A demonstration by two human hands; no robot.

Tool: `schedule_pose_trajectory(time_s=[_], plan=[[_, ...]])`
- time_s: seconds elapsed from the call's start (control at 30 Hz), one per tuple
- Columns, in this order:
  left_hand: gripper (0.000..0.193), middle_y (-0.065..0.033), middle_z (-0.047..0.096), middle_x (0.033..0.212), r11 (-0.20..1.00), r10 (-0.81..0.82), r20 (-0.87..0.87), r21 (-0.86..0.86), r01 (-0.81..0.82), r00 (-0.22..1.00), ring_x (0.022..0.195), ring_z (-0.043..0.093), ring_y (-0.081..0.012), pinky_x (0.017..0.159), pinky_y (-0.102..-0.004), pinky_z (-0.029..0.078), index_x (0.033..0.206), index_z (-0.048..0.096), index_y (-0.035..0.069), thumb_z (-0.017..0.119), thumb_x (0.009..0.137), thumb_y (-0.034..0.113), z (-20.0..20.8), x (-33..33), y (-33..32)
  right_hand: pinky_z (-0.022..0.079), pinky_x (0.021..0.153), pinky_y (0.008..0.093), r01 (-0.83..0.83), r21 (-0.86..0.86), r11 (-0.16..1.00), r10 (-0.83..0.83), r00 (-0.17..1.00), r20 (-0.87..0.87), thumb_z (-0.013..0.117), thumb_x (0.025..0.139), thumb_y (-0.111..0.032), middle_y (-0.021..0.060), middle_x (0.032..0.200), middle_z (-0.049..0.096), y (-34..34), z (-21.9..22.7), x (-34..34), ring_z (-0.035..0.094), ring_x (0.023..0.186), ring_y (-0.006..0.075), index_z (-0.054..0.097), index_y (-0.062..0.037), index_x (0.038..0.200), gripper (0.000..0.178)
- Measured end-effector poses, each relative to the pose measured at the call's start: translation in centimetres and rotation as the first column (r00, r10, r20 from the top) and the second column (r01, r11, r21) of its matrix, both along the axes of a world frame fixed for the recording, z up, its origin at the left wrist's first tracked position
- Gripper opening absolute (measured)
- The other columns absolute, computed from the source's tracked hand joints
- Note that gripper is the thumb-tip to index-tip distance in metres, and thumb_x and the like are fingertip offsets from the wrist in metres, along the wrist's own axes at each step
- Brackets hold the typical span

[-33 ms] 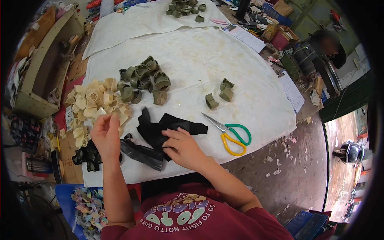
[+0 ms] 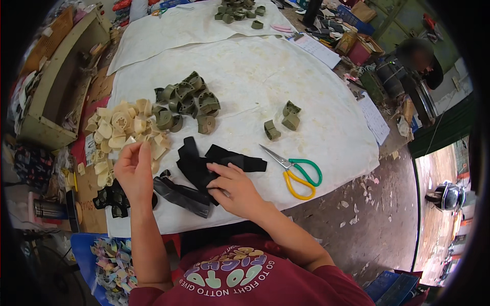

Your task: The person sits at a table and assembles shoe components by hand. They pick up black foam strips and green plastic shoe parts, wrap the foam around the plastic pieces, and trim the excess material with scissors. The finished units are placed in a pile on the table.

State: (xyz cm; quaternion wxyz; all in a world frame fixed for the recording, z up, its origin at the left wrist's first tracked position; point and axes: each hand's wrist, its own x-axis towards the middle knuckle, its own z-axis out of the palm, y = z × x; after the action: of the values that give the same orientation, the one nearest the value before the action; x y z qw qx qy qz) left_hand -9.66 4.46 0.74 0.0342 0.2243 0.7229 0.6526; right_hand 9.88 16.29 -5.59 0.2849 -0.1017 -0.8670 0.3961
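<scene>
My left hand (image 2: 133,171) is raised beside a heap of cream moulded pieces (image 2: 122,122), thumb and fingers pinched together. A tiny pale thing shows near its fingertips, too small to name. My right hand (image 2: 237,189) rests on black fabric pieces (image 2: 191,162), its fingers apart and slightly bent. Between my hands, nearer to me, lies a shiny dark strip (image 2: 184,198). Black moulded pieces (image 2: 117,199) sit partly behind my left wrist. To the right of my right hand lie scissors (image 2: 298,176) with one green and one yellow handle loop, blades pointing up and left.
Olive-green curved pieces (image 2: 186,99) are heaped beyond the cream ones; a few more (image 2: 283,122) lie at right. White cloth (image 2: 245,66) covers the table. Clipboards with paper (image 2: 316,50) line its right edge. A blue bin of colourful scraps (image 2: 84,255) stands below left. A person (image 2: 416,58) is at far right.
</scene>
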Motion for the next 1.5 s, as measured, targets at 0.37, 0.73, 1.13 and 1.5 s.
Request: schedule_pose_trajectory(time_s=[0.37,0.73,1.13,1.5], plan=[[0.033,-0.015,0.064,0.094,0.856,-0.51,-0.407,-0.33,0.398,0.758,0.086,0.061,-0.0304,0.079,-0.0401,0.048,0.101,0.065,0.0,0.073,0.075,0.019,-2.9,8.5,14.7,0.052,0.075,0.0323,0.012,-0.893,0.451,-0.5,0.832,-0.241,0.055,0.085,0.005,0.0118,0.086,0.066,3.8,5.3,9.3,0.064,0.077,0.0178,0.062,0.0022,0.097,0.014],[0.054,-0.0057,0.057,0.11,0.759,-0.65,0.068,0.092,0.644,0.757,0.103,0.057,-0.0224,0.089,-0.0366,0.044,0.122,0.054,0.006,0.076,0.072,0.011,-6.1,9.3,16.3,0.055,0.076,0.0345,0.12,-0.902,0.414,-0.523,0.843,-0.128,0.058,0.089,-0.002,0.0157,0.088,0.068,5.5,6.1,11.5,0.067,0.081,0.0226,0.061,0.0059,0.1,0.014],[0.059,-0.0157,0.041,0.142,0.579,-0.814,0.466,0.689,0.436,0.346,0.112,0.054,-0.0169,0.096,-0.0362,0.044,0.149,0.027,0.015,0.05,0.095,0.01,-0.3,8.4,0.9,0.053,0.079,0.0304,-0.162,-0.958,0.238,-0.098,0.977,-0.189,0.062,0.09,-0.008,0.0131,0.096,0.069,0.9,7.1,2.1,0.067,0.085,0.0185,0.063,0.0017,0.1,0.014],[0.042,-0.0153,0.057,0.127,0.747,-0.651,0.517,0.566,0.348,0.556,0.106,0.06,-0.0235,0.088,-0.0318,0.05,0.126,0.054,0.002,0.064,0.085,0.006,-1.4,6.3,-5.5,0.047,0.078,0.0234,-0.007,-0.768,0.64,0.087,0.994,0.063,0.065,0.084,-0.002,0.0026,0.088,0.067,-1.6,8.5,1.3,0.06,0.08,0.0098,0.067,-0.0018,0.101,0.017]])
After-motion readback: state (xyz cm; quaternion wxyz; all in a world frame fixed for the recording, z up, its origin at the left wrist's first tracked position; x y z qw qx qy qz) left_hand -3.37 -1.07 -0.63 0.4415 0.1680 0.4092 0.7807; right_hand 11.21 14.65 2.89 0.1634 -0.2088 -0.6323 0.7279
